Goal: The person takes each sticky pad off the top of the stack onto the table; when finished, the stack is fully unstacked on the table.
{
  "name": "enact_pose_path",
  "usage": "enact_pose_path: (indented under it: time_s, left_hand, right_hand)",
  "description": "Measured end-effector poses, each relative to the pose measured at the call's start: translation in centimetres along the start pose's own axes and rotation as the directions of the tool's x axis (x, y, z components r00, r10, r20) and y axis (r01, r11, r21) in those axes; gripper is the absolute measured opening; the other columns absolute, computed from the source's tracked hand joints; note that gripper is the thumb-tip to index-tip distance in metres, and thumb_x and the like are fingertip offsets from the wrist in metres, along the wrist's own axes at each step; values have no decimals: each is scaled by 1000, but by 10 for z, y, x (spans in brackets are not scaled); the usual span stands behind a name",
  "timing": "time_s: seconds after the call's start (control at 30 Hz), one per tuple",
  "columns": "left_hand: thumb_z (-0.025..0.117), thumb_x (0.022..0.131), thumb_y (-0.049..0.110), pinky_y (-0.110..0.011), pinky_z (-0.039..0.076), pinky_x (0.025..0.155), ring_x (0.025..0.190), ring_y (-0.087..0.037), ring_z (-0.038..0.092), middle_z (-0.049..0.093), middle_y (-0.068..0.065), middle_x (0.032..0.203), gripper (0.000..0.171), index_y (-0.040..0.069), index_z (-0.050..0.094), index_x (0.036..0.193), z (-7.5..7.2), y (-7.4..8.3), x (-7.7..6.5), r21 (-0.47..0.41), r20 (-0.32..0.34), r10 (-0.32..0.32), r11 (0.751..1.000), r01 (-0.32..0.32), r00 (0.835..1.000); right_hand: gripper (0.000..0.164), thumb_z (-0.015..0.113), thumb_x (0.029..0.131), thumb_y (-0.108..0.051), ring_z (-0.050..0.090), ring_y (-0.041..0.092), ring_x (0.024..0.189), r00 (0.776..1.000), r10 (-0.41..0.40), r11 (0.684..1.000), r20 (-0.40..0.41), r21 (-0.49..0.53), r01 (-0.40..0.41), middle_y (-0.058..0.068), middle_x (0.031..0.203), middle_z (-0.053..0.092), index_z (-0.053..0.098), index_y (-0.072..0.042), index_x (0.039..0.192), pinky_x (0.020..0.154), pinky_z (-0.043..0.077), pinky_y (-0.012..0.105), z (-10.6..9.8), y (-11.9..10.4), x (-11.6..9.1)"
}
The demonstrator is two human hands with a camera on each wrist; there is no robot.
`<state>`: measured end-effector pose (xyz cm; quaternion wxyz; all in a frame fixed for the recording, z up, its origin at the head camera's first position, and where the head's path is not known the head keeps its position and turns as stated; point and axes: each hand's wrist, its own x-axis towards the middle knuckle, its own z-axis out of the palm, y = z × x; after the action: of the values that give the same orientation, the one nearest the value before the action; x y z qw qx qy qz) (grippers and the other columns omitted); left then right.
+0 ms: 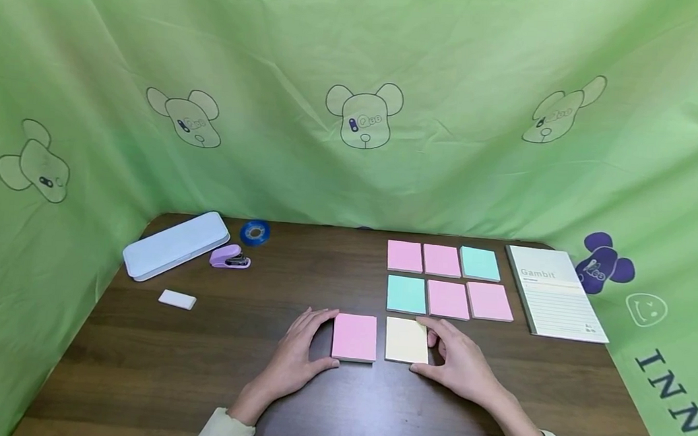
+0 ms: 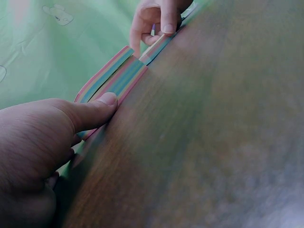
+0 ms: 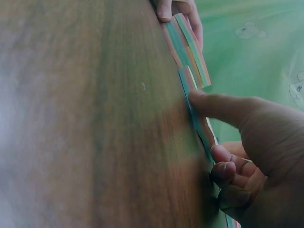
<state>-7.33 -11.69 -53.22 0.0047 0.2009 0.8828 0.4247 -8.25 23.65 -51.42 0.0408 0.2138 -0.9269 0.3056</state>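
My left hand (image 1: pixel 294 355) grips a stack of sticky notes (image 1: pixel 355 338) with a pink top, thumb at its near left corner and fingertips at the far left corner. Striped pink, blue and yellow edges show on this stack (image 2: pixel 126 80) in the left wrist view, its upper part slightly offset from the lower. Just to the right, a pale yellow-topped sticky note pad (image 1: pixel 406 340) is held by my right hand (image 1: pixel 462 361), thumb at the near right corner, index finger at the far one. A narrow strip of table separates the two.
Behind the right hand, two rows of pink pads (image 1: pixel 448 299) and mint pads (image 1: pixel 407 294) lie beside a white notebook (image 1: pixel 556 293). At left are a pale blue case (image 1: pixel 177 246), a purple stapler (image 1: pixel 228 257), a blue tape roll (image 1: pixel 255 232) and a white eraser (image 1: pixel 177 299).
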Motion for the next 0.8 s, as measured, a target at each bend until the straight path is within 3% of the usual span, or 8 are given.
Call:
enact_pose_path:
  time_s: [0.53,0.8]
  left_hand:
    - [98,87,18,-59,26,136,156,-32,48,60,-5,160,89,16,53,164,-1,3,0,-4,-1,-23,1000,23,1000]
    - [98,87,17,-63,27,134,159,-37,43,58,-7,163,92,13,50,165,1,3,-1,-26,-3,-36,999,35,999]
  right_hand:
    - [81,106,74,-28,41,-2,72,1000,13,1000,2,-6,-13,-13,94,52,68,-8,143,63,38,22,-1,-2,0]
    - [84,106,72,-39,36,-5,71,995,-78,997,-64,-24,77,-16,90,51,71,-10,142,61,37,19,4,-14,4]
